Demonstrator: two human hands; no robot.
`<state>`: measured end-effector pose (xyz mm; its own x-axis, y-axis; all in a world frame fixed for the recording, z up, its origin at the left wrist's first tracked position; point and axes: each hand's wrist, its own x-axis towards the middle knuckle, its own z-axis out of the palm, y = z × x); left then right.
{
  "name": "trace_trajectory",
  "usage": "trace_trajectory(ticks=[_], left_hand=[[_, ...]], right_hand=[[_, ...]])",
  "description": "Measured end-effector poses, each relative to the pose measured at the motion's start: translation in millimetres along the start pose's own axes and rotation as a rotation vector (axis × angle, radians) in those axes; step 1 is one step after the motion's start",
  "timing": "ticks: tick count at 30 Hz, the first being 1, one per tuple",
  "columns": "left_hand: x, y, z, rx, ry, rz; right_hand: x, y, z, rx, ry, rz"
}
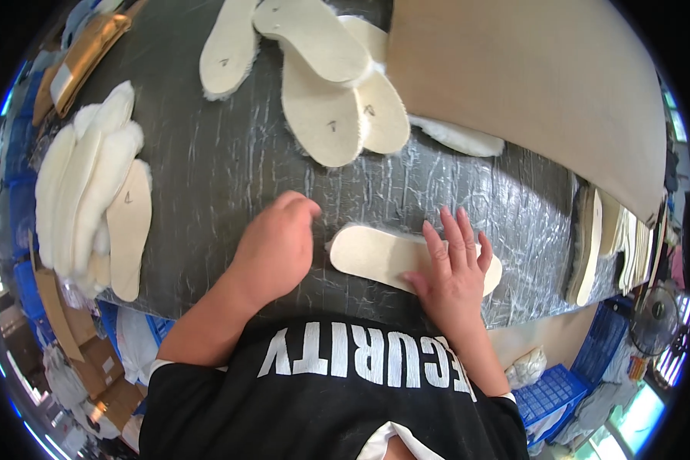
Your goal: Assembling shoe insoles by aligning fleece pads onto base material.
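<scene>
A cream fleece-edged insole point(368, 253) lies crosswise in front of me, smooth side up. My right hand point(454, 284) rests over its right part, fingers spread and thumb on its near edge. To the left of the insole, apart from it, is my left hand point(272, 249), its fingers curled together; whatever they may hold is hidden. Farther off, several insoles point(322, 115) overlap in a loose pile, with small dark marks on some.
The dark table point(199, 176) has a wrinkled, shiny cover. At left lies a stack of fluffy insoles point(92, 184); more insoles point(590, 245) stand at right. A large tan board point(529, 69) covers the far right, with a fleecy insole point(460, 138) partly under its edge. Blue crates point(552, 395) are below.
</scene>
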<state>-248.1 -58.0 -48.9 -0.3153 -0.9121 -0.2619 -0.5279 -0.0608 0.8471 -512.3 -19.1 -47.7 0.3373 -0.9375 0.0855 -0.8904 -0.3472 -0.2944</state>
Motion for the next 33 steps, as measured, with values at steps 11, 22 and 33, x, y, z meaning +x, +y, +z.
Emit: trace_trajectory(ticks=[11, 22, 33], left_hand=[[6.8, -0.7, 37.5, 0.715, -0.214, 0.544], [-16.6, 19.4, 6.5, 0.288, -0.044, 0.514], [-56.0, 0.1, 4.7, -0.122, 0.030, 0.209]], right_hand=[[-5.3, 6.0, 0.0, 0.040, -0.252, -0.031], [29.5, 11.0, -66.7, 0.162, -0.567, -0.167], [64.3, -49.1, -16.7, 0.202, -0.229, -0.484]])
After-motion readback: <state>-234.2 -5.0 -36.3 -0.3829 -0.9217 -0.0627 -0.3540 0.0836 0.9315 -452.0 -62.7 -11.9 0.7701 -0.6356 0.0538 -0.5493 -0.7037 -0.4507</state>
